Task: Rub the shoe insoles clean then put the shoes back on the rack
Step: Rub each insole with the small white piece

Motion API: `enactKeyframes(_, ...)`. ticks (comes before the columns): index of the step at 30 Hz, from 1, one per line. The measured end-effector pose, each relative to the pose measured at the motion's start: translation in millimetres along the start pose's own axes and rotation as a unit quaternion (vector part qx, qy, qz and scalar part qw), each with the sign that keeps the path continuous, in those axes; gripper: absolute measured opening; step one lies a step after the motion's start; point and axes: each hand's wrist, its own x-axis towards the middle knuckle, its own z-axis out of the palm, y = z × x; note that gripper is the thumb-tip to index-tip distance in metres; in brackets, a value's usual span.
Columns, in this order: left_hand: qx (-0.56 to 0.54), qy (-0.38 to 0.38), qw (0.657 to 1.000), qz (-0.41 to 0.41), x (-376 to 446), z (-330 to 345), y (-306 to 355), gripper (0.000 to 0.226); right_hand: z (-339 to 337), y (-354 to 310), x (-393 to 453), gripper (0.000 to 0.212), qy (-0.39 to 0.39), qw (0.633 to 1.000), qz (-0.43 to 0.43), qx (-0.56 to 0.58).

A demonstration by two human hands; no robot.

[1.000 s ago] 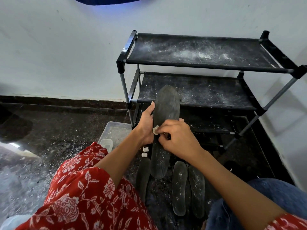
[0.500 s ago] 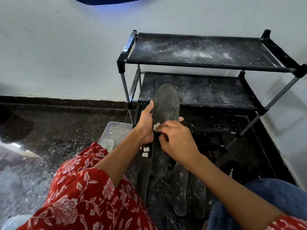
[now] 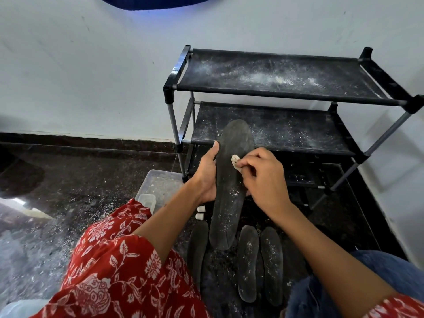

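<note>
Before the rack (image 3: pixel 286 97), the left hand (image 3: pixel 207 173) is still gripping the upright insole (image 3: pixel 231 184); the right hand (image 3: pixel 263 177), pinching a white eraser (image 3: pixel 235 161), is working slightly higher toward the forefoot. Rubbing is continuing; crumbs are speckling the heel.

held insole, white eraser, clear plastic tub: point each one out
held insole (image 3: pixel 231 203), head view, speckled middle of its face
white eraser (image 3: pixel 235 160), head view, its exposed tip
clear plastic tub (image 3: pixel 160 182), head view, its dusty floor

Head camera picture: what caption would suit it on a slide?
Left hand holds a dark insole upright while the right hand rubs it with a small eraser.
</note>
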Motion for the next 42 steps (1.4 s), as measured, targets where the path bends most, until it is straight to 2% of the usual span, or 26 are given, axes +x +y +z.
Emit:
enactKeyframes(6,0.009,0.01,1.0,0.009,0.4,-2.8,-0.1,0.071,0.4,-0.5,-0.1,0.012,-0.03,0.993,-0.066,-0.09)
enactKeyframes(11,0.008,-0.005,1.0,-0.002,-1.6,0.7,-0.3,0.07,3.7,1.7,2.1,0.012,-0.043,0.99,-0.088,-0.097)
enactKeyframes(19,0.007,0.053,0.998,0.025,-0.7,-2.8,0.2,0.071,8.1,-8.0,-19.6,0.013,-0.114,0.988,-0.08,-0.071)
enactKeyframes(22,0.007,0.049,0.998,0.029,-0.7,-3.0,1.3,0.072,2.2,-6.7,-13.1,0.011,-0.055,0.995,-0.075,-0.033)
enactKeyframes(25,0.016,0.022,0.999,0.017,-1.7,0.1,0.6,0.07,-1.7,-0.1,-1.6,0.011,0.012,0.996,-0.069,-0.049)
enactKeyframes(29,0.019,0.034,0.999,0.034,2.1,-2.9,-3.4,0.069,4.2,-2.1,-10.2,0.014,-0.038,0.992,-0.049,-0.11)
enactKeyframes(32,0.029,0.042,0.998,0.033,2.3,-6.1,-4.4,0.071,3.6,-5.6,-18.3,0.013,-0.085,0.991,-0.039,-0.1)
enactKeyframes(35,0.023,0.052,0.998,0.039,2.3,-6.8,-3.7,0.07,-1.2,-3.2,-13.1,0.012,-0.034,0.997,-0.044,-0.062)
enactKeyframes(37,0.006,0.046,0.998,0.039,1.7,-8.0,-1.0,0.069,-0.5,-3.1,-9.5,0.011,-0.004,0.996,-0.049,-0.077)
enactKeyframes(42,0.011,-0.017,1.0,-0.005,-3.9,-4.3,-3.2,0.082,3.1,3.9,-3.1,0.014,0.019,0.991,-0.056,-0.116)
